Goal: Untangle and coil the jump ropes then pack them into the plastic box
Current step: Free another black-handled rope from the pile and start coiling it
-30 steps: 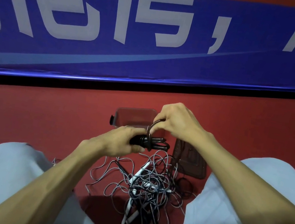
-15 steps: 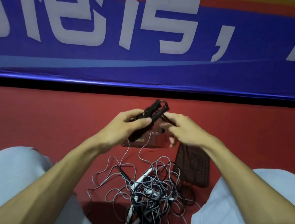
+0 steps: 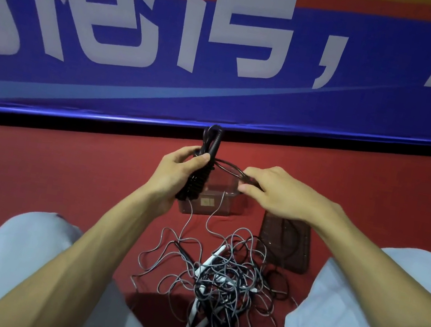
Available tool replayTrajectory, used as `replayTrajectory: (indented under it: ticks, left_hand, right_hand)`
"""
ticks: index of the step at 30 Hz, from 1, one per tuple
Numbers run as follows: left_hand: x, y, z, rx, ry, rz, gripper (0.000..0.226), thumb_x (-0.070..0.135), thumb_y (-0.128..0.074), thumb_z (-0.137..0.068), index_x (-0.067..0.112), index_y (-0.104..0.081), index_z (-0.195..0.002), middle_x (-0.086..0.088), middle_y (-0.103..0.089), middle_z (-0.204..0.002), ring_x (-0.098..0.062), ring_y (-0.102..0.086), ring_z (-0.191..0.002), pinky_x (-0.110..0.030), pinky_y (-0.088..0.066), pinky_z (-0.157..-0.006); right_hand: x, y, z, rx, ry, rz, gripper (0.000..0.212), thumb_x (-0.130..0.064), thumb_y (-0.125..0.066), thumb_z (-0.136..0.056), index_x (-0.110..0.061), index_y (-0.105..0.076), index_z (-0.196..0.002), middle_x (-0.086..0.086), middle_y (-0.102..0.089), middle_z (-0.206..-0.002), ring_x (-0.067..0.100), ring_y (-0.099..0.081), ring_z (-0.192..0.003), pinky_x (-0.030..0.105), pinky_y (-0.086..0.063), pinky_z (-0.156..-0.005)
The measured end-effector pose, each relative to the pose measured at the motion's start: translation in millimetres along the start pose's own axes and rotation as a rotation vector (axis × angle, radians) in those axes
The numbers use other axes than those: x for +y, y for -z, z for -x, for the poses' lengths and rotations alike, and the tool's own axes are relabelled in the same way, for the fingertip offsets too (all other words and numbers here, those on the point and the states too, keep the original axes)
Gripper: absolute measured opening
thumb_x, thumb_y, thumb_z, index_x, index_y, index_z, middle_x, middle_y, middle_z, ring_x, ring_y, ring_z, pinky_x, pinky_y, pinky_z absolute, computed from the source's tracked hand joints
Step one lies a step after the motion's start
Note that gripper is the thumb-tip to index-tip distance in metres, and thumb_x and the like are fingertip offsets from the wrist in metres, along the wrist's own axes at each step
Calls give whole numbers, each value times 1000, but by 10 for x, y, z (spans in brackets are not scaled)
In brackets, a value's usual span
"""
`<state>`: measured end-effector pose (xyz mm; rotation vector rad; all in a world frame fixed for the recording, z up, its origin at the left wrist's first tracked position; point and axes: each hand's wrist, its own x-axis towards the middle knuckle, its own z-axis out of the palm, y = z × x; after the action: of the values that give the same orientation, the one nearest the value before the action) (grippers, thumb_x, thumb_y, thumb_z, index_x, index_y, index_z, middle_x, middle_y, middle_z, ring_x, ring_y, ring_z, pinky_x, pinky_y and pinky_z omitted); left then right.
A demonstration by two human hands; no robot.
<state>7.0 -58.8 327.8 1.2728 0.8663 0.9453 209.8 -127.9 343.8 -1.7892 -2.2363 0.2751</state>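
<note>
The left hand (image 3: 175,175) has tipped its gripped black rope bundle (image 3: 212,141) upright, the right hand (image 3: 280,196) pinching its loops; boxing seems near.

Blue lettered banner (image 3: 219,100), red floor (image 3: 33,174)

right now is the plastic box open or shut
Open: the lid lies flat to the right of the box, apart from it, not on top.
</note>
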Motion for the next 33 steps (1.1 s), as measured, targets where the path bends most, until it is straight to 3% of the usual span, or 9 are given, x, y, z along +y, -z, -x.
replayTrajectory:
  ticks: [4, 7, 10, 14, 17, 20, 25, 30, 33]
  left_hand:
    - [-99, 68, -97, 70, -25, -255, 30, 18, -70, -89, 13, -64, -118, -6, -67, -83, -16, -59, -58, -24, -46, -46]
    - [-188, 104, -166, 56, -53, -499, 38, 22, -78, -82, 17, -65, -118, -7, -68, -90, -13, -59, -61, -24, -45, -55]
    - [-227, 80, -148, -10, -105, -744, 36, 26, -85, -73, 27, -67, -105, -2, -70, -87, -11, -60, -63, -25, -45, -60]
    - [-229, 22, -70, -29, -181, -972, 38, 27, -89, -63, 37, -62, -87, 0, -70, -85, -21, -66, -79, -35, -54, -73]
    - [-230, -1, -29, -130, -254, -974, 41, 20, -86, -66, 41, -56, -83, 3, -71, -85, -19, -67, -81, -38, -55, -75]
    - [-230, -39, 16, -293, -309, -950, 44, 11, -83, -73, 39, -50, -80, 11, -66, -80, -1, -62, -76, -34, -51, -71]
    - [-247, -42, 31, -353, -292, -743, 34, 17, -81, -78, 33, -55, -93, 18, -64, -78, -5, -60, -71, -30, -51, -74]
    - [-200, -69, 82, -324, -276, -644, 39, 61, -77, -65, 42, -60, -95, 11, -67, -83, -9, -61, -70, -35, -52, -73]
    - [-176, -76, 99, -262, -265, -605, 22, 44, -76, -80, 38, -62, -96, 2, -65, -77, -8, -58, -61, -31, -49, -65]
  right_hand:
    - [-83, 23, 44, 96, 150, 167, 15, -33, -49, -99, -22, -58, -106, -7, -57, -92, 18, -58, -89, 35, -48, -75]
    - [-145, 0, 42, 172, 286, 319, 22, -23, -50, -99, -19, -59, -118, -4, -59, -103, 20, -60, -94, 33, -46, -65]
    - [-167, -100, 2, 232, 428, 375, 26, -2, -67, -82, -15, -68, -104, -2, -65, -90, 23, -64, -80, 30, -41, -48]
    - [-148, -196, -43, 385, 447, 320, 24, -2, -75, -75, -17, -72, -93, -4, -65, -77, 20, -60, -70, 26, -34, -40]
    - [-148, -157, -63, 510, 327, 119, 9, -23, -68, -83, -19, -74, -89, -5, -66, -79, 19, -63, -73, 29, -47, -51]
    - [-133, -144, -88, 451, 57, -125, 14, -36, -75, -79, -22, -77, -83, -13, -63, -70, 10, -58, -66, 28, -47, -65]
    - [-73, -107, -115, 456, -240, -368, 26, -47, -80, -70, -21, -76, -69, -7, -64, -51, 6, -56, -41, 22, -46, -49]
    - [-48, -95, -113, 378, -327, -497, 26, -51, -76, -73, -26, -76, -70, -1, -72, -69, 11, -64, -65, 17, -44, -56]
    - [-26, -133, -154, 320, -338, -558, 20, -43, -69, -84, -26, -78, -78, -9, -70, -70, 8, -59, -65, 26, -44, -63]
